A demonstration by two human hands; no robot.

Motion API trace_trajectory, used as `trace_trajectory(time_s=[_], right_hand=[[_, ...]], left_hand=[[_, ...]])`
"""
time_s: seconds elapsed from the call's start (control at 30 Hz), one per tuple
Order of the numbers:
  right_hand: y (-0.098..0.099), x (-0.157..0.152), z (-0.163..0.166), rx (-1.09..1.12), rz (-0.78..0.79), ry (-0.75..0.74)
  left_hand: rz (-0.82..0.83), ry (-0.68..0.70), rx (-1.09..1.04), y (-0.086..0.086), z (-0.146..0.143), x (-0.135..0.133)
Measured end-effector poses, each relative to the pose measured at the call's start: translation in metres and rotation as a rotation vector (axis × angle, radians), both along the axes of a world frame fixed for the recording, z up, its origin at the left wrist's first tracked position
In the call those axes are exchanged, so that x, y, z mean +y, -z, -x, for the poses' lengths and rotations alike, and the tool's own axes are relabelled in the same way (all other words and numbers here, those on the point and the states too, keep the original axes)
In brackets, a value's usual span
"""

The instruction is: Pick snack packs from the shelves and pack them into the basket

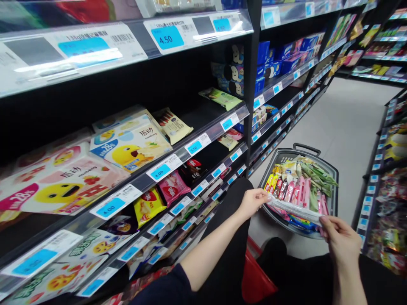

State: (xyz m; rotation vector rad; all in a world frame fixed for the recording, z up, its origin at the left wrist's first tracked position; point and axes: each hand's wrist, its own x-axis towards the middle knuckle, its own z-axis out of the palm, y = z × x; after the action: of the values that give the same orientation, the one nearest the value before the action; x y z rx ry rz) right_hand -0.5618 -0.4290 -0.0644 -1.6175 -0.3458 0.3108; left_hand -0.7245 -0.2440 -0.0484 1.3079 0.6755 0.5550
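My left hand [253,203] pinches the left end of a long, narrow, whitish strip that looks like shiny plastic [295,208]. At its other end, the fingers of my right hand [341,237] are closed on it. It is stretched roughly level over the near part of a grey shopping basket [335,203] on the floor. I cannot tell whether the strip is a flat package seen edge-on. Behind it in the basket lie yellow, brown and pink wrapped snack bars [288,188] in a row, with green packets [318,173] to the right.
Shelves with snack boxes [130,142], single packets [173,186] and blue price labels [165,169] run along the left. More shelves [394,203] line the right. A red object [257,275] is between my legs. The grey aisle floor [346,106] stretches ahead.
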Motion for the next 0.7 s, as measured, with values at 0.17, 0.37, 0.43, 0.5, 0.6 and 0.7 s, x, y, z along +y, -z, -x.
trace_trajectory(time_s=[0.17, 0.37, 0.43, 0.5, 0.6, 0.7], right_hand=[[0.003, -0.009, -0.006, 0.069, -0.068, -0.137], [-0.007, -0.007, -0.007, 0.105, -0.001, -0.218], [-0.009, -0.004, -0.007, 0.187, -0.029, -0.225], [-0.008, -0.001, -0.007, 0.264, -0.019, -0.225], [-0.006, 0.001, -0.006, 0.297, 0.020, -0.172], [-0.008, 0.000, -0.007, 0.258, -0.001, -0.132]], left_hand=[[0.246, 0.118, -0.131, -0.002, 0.000, 0.002], [0.281, 0.045, -0.064, 0.001, -0.002, 0.005], [0.286, 0.041, -0.067, 0.004, -0.004, 0.005], [0.275, 0.039, -0.073, 0.005, -0.005, 0.005], [0.232, -0.006, -0.077, 0.006, -0.009, 0.003], [0.217, -0.069, -0.098, 0.006, -0.011, 0.000]])
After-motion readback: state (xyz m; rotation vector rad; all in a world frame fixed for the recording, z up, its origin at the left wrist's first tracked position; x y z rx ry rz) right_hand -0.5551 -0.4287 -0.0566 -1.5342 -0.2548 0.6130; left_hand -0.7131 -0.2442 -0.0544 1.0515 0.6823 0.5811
